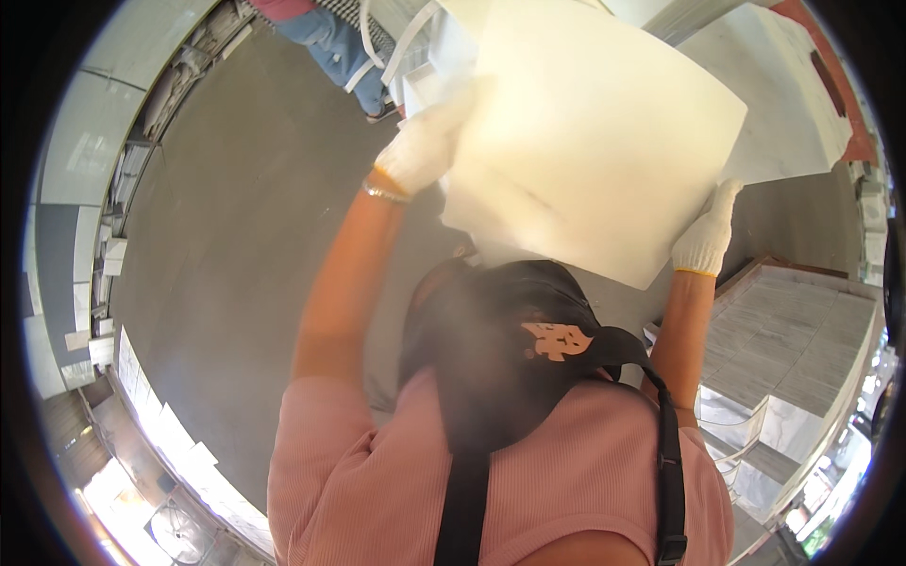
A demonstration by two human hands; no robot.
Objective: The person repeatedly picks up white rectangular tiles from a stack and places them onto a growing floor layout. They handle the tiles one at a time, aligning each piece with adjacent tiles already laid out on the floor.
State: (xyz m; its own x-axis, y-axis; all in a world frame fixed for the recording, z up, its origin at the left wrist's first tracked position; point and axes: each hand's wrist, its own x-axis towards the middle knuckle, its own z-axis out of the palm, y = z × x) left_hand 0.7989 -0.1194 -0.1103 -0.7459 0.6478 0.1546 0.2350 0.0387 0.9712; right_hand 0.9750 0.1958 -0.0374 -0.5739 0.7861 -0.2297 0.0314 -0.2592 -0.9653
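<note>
A large, cream-white flat sheet [595, 132] is held up in front of me. Whether it is card, board or thin tile I cannot tell. My left hand [420, 151], in a white knitted glove, is closed at its left edge; the fingertips blur into the pale surface. On the opposite side, my right hand [706, 231], gloved the same way, grips the right edge near the lower corner, its fingers partly hidden. The sheet's lower left corner looks uneven and blurred. Below it hangs my black apron [510, 349] with an orange print.
Beyond the sheet, at the upper right, lies a pale marbled slab [764, 94]. A stack of grey-veined tiles [793, 330] stands at the right. Far ahead on the left, a person in blue jeans [330, 47] is near white curved bars [406, 42]. Shelving [179, 85] lines the left wall.
</note>
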